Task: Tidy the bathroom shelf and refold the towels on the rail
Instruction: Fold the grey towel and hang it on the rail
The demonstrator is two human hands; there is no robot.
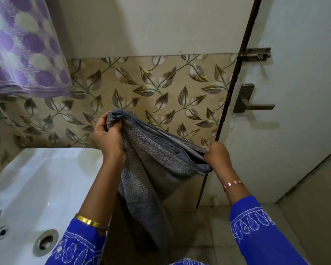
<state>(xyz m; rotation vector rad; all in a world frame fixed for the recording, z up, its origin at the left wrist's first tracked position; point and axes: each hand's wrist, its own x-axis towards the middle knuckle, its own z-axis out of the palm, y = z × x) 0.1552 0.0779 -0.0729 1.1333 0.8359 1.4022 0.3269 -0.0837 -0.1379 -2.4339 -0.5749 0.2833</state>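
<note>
Between the two hands: grey towel (151, 159), held up in the air in front of the leaf-pattern wall tiles (161, 83), bunched along its top edge, rest hanging down in folds toward the floor (218, 236).

Left hand (107, 134): grip closed, fingers curled round one gathered corner of the towel, corner sticks up just above the knuckles. This is the higher of the two ends. Gold bangle (90, 222) on that forearm, blue embroidered sleeve (76, 247) below it.

Right hand (217, 155): grip closed too, fingers pinching the other bunched end, lower than the left grip and further right. Thin pink bracelet (233, 184) at the wrist, same blue sleeve behind it.

Towel edge runs slanted, high at left grip, down to right grip. Cloth sags between them, not taut.

Left of and below the left grip: white sink (36, 178), two round holes near its lower edge. Well above and left of the left grip: purple-and-white spotted towel (23, 50) hanging, blurred. Can't see the rail it hangs on.

Right of the right grip: pale door (294, 131), dark frame edge (235, 77) running just behind the right grip. Lever handle (252, 104) and a slide bolt (256, 54) both above the right grip, on the door. Neither hand touches the door or the sink.
</note>
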